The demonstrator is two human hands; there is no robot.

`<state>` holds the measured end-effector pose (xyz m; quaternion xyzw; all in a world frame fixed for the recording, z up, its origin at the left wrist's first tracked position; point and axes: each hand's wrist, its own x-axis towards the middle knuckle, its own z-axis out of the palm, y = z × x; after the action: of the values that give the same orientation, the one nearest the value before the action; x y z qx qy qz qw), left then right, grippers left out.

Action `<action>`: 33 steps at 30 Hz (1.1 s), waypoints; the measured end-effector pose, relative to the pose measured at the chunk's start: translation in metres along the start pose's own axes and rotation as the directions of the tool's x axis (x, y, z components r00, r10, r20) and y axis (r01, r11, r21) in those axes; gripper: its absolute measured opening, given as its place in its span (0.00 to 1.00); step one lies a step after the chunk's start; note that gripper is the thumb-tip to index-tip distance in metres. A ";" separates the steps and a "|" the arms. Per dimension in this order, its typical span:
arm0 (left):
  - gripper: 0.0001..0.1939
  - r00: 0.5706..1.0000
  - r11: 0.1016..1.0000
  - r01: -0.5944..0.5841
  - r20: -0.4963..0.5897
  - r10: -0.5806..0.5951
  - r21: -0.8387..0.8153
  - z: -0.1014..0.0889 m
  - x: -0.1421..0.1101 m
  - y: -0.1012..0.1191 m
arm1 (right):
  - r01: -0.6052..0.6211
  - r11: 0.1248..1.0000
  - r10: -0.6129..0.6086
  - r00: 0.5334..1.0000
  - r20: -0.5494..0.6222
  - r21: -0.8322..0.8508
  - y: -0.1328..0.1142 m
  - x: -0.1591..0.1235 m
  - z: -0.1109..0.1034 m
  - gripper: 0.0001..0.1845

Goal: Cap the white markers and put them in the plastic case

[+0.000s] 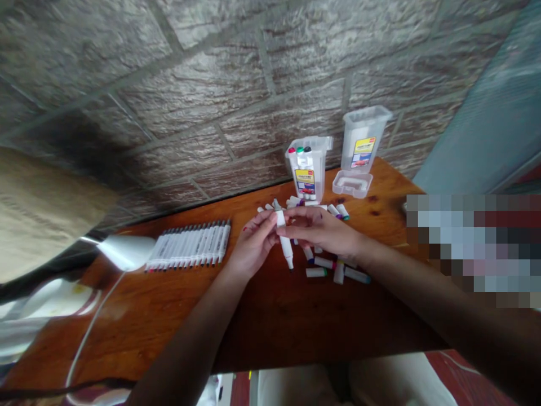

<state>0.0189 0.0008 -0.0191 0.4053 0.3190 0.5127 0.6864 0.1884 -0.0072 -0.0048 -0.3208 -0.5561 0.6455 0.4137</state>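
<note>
A white marker (286,246) is held upright and slightly tilted in front of me, with a dark tip at its lower end and a grey upper end. My left hand (253,242) pinches it near the top from the left. From the right, my right hand (323,231) closes its fingers on the same marker. Loose white caps with coloured bands, such as a green-banded cap (316,272), lie scattered beneath and around my right hand. To the left, a row of white markers (190,245) lies side by side, dark tips showing.
Against the stone wall stands a clear plastic box (320,169) with red, green and black-ended markers. Beside it are a second clear box (367,127) and a clear lid (353,185). A white lamp (127,252) with a cord sits left on the wooden table (177,316).
</note>
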 end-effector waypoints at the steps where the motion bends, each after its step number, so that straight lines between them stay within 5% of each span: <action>1: 0.16 1.000 1.000 0.002 0.001 -0.002 0.006 0.000 -0.001 0.001 | -0.003 1.000 0.003 1.000 0.002 0.028 -0.001 0.000 0.000 0.27; 7: 0.18 1.000 1.000 0.027 -0.014 -0.027 0.007 0.003 -0.003 0.005 | -0.042 0.986 0.037 0.999 0.033 0.163 0.000 0.001 -0.001 0.22; 13: 0.26 0.986 0.975 0.113 0.100 -0.134 0.191 -0.001 -0.002 -0.007 | -0.016 0.987 0.017 1.000 -0.002 0.160 0.000 0.003 -0.003 0.18; 26: 0.34 0.985 0.832 -0.141 0.157 0.065 0.537 -0.007 -0.006 -0.012 | -0.065 0.968 0.031 0.989 0.142 0.241 -0.001 0.001 -0.005 0.16; 33: 0.33 0.988 0.801 -0.133 0.146 0.058 0.584 -0.010 -0.007 -0.014 | -0.044 0.976 0.014 0.990 0.137 0.213 0.000 0.000 -0.002 0.16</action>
<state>0.0144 -0.0052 -0.0357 0.6448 0.4000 0.3961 0.5170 0.1902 -0.0057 -0.0050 -0.2376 -0.5048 0.7283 0.3980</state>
